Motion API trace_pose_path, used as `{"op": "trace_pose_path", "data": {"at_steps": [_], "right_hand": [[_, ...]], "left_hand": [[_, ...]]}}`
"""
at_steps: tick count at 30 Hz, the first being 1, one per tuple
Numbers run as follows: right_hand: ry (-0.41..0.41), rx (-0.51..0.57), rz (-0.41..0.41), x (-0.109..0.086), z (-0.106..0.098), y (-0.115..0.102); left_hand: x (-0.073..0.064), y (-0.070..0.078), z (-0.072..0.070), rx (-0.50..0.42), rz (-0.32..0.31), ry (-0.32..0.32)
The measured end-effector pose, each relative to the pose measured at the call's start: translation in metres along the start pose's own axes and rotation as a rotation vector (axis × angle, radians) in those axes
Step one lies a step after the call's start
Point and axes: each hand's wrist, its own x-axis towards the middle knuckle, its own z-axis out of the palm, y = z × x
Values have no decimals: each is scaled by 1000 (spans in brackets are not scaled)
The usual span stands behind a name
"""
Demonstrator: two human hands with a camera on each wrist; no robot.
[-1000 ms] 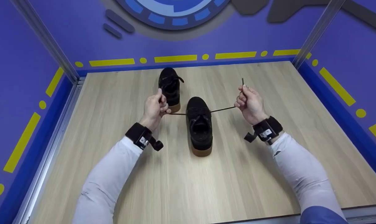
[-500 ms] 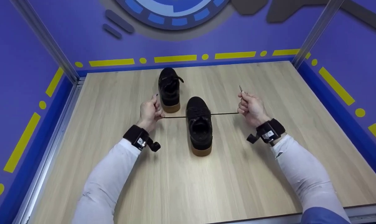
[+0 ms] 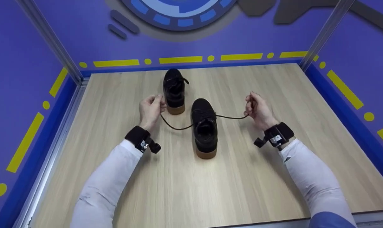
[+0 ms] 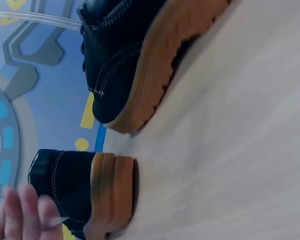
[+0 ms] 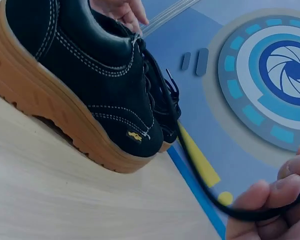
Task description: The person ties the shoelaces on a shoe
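Observation:
A black shoe [image 3: 205,141] with a tan sole stands upright mid-table, its heel toward me. Its shoelace hangs slack on both sides. To its left, my left hand [image 3: 151,110] pinches one end of the black shoelace [image 3: 177,128], which sags in a curve. On the other side my right hand [image 3: 259,112] holds the other end, fingers curled; in the right wrist view the lace [image 5: 192,157] dips and passes over those fingers [image 5: 252,197]. Fingers of my left hand [image 4: 27,215] are blurred in the left wrist view, which does not show the lace clearly.
A matching black shoe [image 3: 174,95] stands farther back and left, close to my left fingertips, with a lace sticking out on its right. Purple panels [image 3: 191,44] enclose the wooden table [image 3: 178,190] at the back and sides.
The lace was stretched taut between my hands and now sags on both sides. My left hand has moved slightly left and my right hand slightly right. Both shoes stay in place.

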Motion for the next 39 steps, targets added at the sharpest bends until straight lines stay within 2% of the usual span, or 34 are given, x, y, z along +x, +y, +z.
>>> {"op": "trace_pose_path", "data": {"at_steps": [2, 4, 5, 7, 10, 12, 15, 17, 20, 23, 25, 27, 29, 34, 39], "right_hand": [[21, -58, -29, 0, 0, 0], [32, -123, -55, 1, 1, 0], [29, -161, -66, 1, 2, 1], [-12, -251, -83, 1, 6, 4], [-121, -401, -93, -1, 16, 10], [-197, -492, -92, -3, 25, 15], [-277, -596, -108, -4, 36, 20], [-305, -633, -121, -4, 42, 23], [-328, -668, -140, -3, 47, 25], [-327, -682, -145, -3, 48, 26], [-316, -687, -149, -3, 48, 27], [-302, -680, -145, -3, 49, 29], [-295, -663, -134, -3, 50, 30], [-312, -622, -104, -3, 52, 32], [-339, -595, -51, -4, 51, 32]], "left_hand": [[-2, 1, 0, 148, 94, 33], [-5, 1, 0, 285, 188, 10], [-7, 1, 0, 340, 234, -27], [-13, 1, 4, 410, 310, -143], [-22, 3, 13, 505, 397, -347], [-28, 5, 21, 595, 446, -460], [-37, 9, 32, 736, 519, -553], [-42, 10, 38, 819, 574, -570], [-50, 11, 44, 885, 677, -544], [-56, 8, 51, 896, 799, -491], [-58, 6, 54, 885, 842, -471], [-58, 5, 57, 876, 846, -461], [-58, 5, 57, 875, 821, -468], [-55, 7, 53, 895, 703, -501], [-50, 12, 47, 875, 566, -597]]}}
